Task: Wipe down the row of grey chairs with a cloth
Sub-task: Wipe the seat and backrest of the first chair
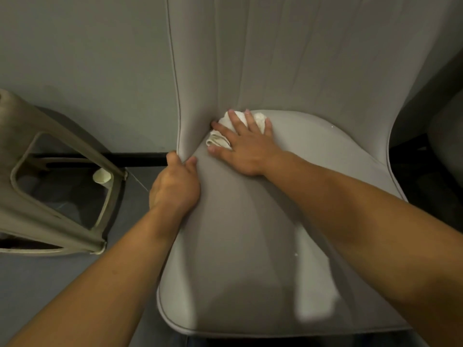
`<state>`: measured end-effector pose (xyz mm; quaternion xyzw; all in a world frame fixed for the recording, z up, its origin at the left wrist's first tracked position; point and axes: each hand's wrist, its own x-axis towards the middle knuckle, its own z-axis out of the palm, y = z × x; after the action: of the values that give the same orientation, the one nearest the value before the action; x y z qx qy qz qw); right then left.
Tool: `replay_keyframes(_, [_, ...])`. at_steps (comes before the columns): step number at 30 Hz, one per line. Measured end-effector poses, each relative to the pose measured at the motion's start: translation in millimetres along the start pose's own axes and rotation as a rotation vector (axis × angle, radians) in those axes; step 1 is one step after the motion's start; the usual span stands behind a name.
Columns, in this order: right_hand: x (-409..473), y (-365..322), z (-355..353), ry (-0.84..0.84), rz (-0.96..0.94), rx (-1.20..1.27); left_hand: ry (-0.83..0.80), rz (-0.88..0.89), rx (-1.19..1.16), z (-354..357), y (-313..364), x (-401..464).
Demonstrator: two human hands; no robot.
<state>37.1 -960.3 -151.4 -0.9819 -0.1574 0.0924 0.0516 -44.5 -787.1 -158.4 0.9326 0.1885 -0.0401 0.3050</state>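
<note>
A person leans over a grey chair [250,221], seen from above, and wipes the back of its seat where the cushion meets the backrest. The right hand [246,146] lies flat with fingers spread and nearly straight, pressing a crumpled white cloth [220,140] down into that crease on the seat's left side; the cloth bunches out from under the fingers. The left hand [175,186] grips the chair's left edge at the same crease, thumb on the seat and fingers curled round the side, apparently steadying the chair. The seat's front and right side lie bare, with a few pale specks on them, so this chair seems only partly wiped. The next move likely calls for dragging the cloth along the crease or forward across the seat with steady pressure. A beige plastic stool [50,184] stands to the left. Part of another chair [446,136] shows at the right edge.
</note>
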Motion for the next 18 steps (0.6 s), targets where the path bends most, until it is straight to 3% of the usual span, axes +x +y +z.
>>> replay_keyframes(5, [-51,1,-4,-0.058,-0.091,0.043,0.063,0.043,0.027,4,-4,-2])
replay_keyframes(10, [-182,13,3,-0.028,-0.174,-0.064,0.111,0.035,0.036,5,1,-8])
replay_keyframes(15, [-251,29,15,0.01,-0.108,-0.008,0.387,0.402,0.295,4,16,-30])
replay_keyframes(18, [-217,45,12,0.003,0.004,-0.018,0.243,0.581,0.377,10,27,-39])
